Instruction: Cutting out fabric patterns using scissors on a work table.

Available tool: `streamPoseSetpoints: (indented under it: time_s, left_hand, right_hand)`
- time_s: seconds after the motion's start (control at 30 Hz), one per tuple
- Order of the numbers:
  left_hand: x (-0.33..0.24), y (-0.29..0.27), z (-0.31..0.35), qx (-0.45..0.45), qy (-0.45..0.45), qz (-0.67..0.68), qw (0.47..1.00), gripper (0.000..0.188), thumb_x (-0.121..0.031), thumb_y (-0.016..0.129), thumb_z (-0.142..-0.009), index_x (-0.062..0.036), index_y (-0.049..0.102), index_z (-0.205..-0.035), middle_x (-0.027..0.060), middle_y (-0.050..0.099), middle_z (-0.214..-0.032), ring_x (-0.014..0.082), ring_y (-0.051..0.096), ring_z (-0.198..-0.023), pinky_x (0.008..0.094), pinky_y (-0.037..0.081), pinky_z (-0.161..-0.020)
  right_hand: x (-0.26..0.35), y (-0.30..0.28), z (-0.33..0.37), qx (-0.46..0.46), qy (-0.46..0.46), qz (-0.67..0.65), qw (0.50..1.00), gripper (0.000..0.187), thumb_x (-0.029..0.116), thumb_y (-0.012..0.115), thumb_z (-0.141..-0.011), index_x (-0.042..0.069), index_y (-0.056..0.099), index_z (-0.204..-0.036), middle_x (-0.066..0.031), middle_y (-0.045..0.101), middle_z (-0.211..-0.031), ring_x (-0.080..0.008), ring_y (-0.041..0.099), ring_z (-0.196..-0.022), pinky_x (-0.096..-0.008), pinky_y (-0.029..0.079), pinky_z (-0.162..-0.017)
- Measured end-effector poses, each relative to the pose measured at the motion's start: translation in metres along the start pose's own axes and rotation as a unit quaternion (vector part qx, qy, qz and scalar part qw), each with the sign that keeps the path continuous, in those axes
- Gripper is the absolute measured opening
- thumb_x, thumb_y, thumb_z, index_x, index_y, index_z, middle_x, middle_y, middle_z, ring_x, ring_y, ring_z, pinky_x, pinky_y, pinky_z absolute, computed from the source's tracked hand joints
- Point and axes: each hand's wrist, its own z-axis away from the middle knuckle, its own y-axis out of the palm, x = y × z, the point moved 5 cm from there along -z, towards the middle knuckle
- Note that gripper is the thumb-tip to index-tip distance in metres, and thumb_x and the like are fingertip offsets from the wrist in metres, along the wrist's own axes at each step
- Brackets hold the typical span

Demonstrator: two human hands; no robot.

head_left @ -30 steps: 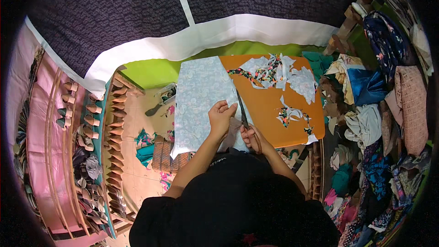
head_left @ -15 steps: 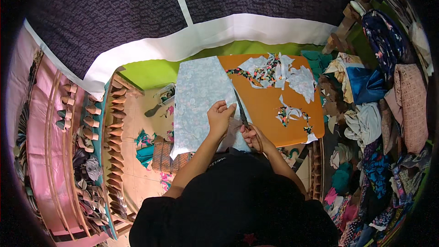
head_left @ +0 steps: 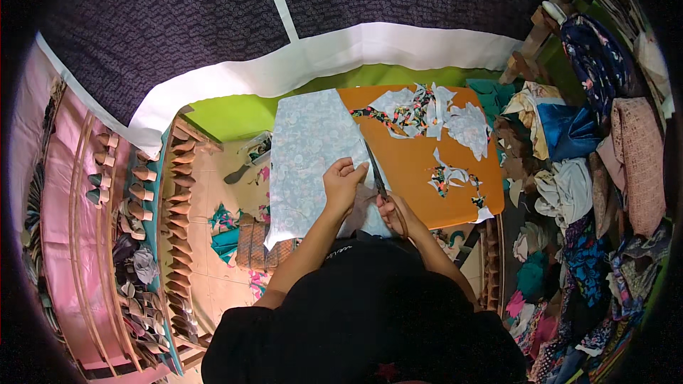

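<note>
A pale blue-white fabric piece [head_left: 306,142] with a faint floral pattern lies over the left part of an orange tabletop [head_left: 405,178]. My left hand [head_left: 343,183] is closed, thumb and fingers pinching the fabric near its right edge. In my right hand [head_left: 393,213] is a pair of long dark scissors [head_left: 375,163], its blades pointing away from me along that edge. A narrow strip of fabric shows to the right of the blades. My fingers partly hide the handles, and the fabric's near edge lies close to my body.
Cut floral scraps [head_left: 420,110] and smaller offcuts [head_left: 452,176] lie on the tabletop's right. Heaped fabrics [head_left: 565,192] crowd the right side. Wooden shoe lasts [head_left: 181,220] and shoes [head_left: 142,188] line racks at left. Scraps [head_left: 226,238] litter the floor beside a brown bundle [head_left: 262,242].
Both hands stay in nearly the same place. The scissors and right-hand fingers have shifted slightly, and the fabric between the hands sits a little differently.
</note>
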Motion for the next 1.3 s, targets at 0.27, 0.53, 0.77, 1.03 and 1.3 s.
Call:
streamPoseSetpoints:
  time_s: [0.27,0.53,0.77,1.03,1.3]
  left_hand:
    - [0.002,-0.002,0.001,0.003,-0.013,-0.011,1.0,0.02,-0.001,0.063,-0.069,0.0048,0.051,-0.084,0.0054,0.057,-0.067,0.0069,0.05,-0.054,0.0175,0.038,-0.048]
    - [0.011,0.002,-0.001,0.049,-0.052,-0.002,0.997,0.019,-0.001,0.061,-0.07,0.0046,0.051,-0.086,0.0033,0.056,-0.067,0.005,0.047,-0.053,0.0162,0.035,-0.047]
    - [0.017,-0.013,-0.01,0.059,-0.055,0.035,0.996,0.03,0.0,0.058,-0.072,0.0046,0.045,-0.099,0.0028,0.052,-0.075,0.0066,0.047,-0.064,0.0179,0.039,-0.057]
    - [0.012,-0.027,-0.017,0.139,-0.056,-0.002,0.989,0.051,0.0,0.057,-0.072,0.0046,0.028,-0.114,0.0069,0.052,-0.088,0.0111,0.051,-0.075,0.021,0.042,-0.064]
    - [0.007,-0.043,-0.03,0.097,-0.067,-0.033,0.993,0.019,-0.014,0.055,-0.078,0.0004,0.051,-0.09,-0.0004,0.05,-0.072,0.0058,0.045,-0.062,0.0182,0.035,-0.054]
  right_hand:
    - [0.004,0.005,0.0,-0.019,0.047,-0.041,0.998,0.069,0.072,0.035,-0.065,0.005,0.039,-0.079,0.003,0.034,-0.054,-0.0058,0.033,-0.045,-0.0187,0.028,-0.039]
    - [-0.01,-0.008,0.007,-0.06,-0.035,0.084,0.994,0.065,0.064,0.045,-0.068,0.002,0.042,-0.084,0.0019,0.036,-0.055,-0.0065,0.036,-0.047,-0.0197,0.031,-0.041]
    - [-0.009,-0.019,0.019,-0.145,0.034,0.22,0.964,0.044,0.026,0.069,-0.064,-0.003,0.043,-0.085,-0.0085,0.044,-0.061,-0.0183,0.045,-0.058,-0.0304,0.038,-0.053]
    - [0.0,-0.031,0.042,-0.255,0.039,0.405,0.877,0.085,0.036,0.074,-0.05,-0.004,0.033,-0.112,-0.0258,0.044,-0.105,-0.0398,0.04,-0.101,-0.0423,0.032,-0.085]
    - [0.01,-0.018,0.041,-0.318,-0.022,0.426,0.847,0.073,0.038,0.074,-0.051,-0.005,0.043,-0.101,-0.0221,0.048,-0.1,-0.0352,0.043,-0.099,-0.0389,0.033,-0.085]
